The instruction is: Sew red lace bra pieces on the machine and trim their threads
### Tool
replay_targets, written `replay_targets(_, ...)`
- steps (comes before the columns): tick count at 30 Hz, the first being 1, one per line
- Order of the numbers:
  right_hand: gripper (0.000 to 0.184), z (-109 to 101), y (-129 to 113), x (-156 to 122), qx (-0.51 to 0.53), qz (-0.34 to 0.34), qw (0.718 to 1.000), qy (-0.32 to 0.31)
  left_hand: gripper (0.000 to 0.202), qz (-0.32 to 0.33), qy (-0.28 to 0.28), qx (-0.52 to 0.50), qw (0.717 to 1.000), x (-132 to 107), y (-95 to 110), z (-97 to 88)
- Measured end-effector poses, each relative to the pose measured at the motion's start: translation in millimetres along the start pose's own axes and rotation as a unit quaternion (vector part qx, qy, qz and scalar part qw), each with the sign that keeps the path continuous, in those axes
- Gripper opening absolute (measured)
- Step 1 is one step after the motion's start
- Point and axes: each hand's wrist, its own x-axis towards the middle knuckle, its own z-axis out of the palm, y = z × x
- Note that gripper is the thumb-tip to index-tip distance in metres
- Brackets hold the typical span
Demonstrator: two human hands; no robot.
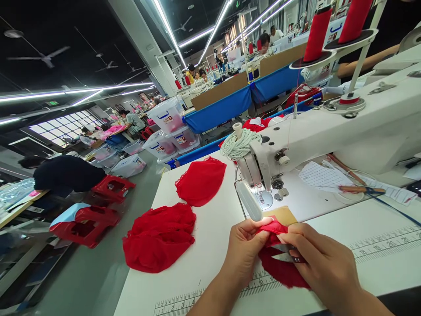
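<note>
Just in front of the sewing machine (259, 169), my left hand (245, 248) pinches the upper edge of a red fabric piece (283, 268). My right hand (324, 259) is closed around small thread snips (285, 253), whose blades point left across the cloth. The right thumb and forefinger also meet the fabric's edge. Part of the red piece hangs down over the ruler printed on the table. Left of the machine lie a stack of red fabric pieces (161, 239) and a single red piece (202, 181) with a scalloped edge.
A bundle of pale green cord (240, 144) rests on the machine head. Red thread cones (317, 35) stand above it. Scissors with orange handles (362, 189) and paper slips lie right. Red stools (83, 224) and clear bins (167, 114) stand beyond the table; other people sit farther off.
</note>
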Motion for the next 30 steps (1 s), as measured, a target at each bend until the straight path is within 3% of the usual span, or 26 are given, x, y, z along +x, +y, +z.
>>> replay_targets(7,0.029,-5.4,-4.7,7.4,0.009,-0.027,0.998,0.050,0.035,0.008,0.009,-0.016,1.000,-0.1,1.3,3.6)
replay_targets(14,0.024,-4.6,-5.0,8.5,-0.006,-0.033,0.999,0.043,0.037,-0.002,-0.021,-0.038,0.999,-0.8,3.2,3.2)
replay_targets(18,0.025,-3.2,-3.8,7.7,-0.010,-0.037,0.998,0.048,0.035,-0.024,-0.010,-0.057,0.998,-0.5,3.8,3.5)
replay_targets(26,0.031,-1.8,-1.4,-0.1,0.016,0.007,1.000,0.012,0.032,-0.009,-0.038,-0.068,0.997,2.4,4.5,3.3)
replay_targets(30,0.032,-1.9,0.4,-4.6,0.041,-0.012,0.999,-0.029,0.025,-0.013,-0.042,-0.074,0.996,-0.4,6.6,2.1)
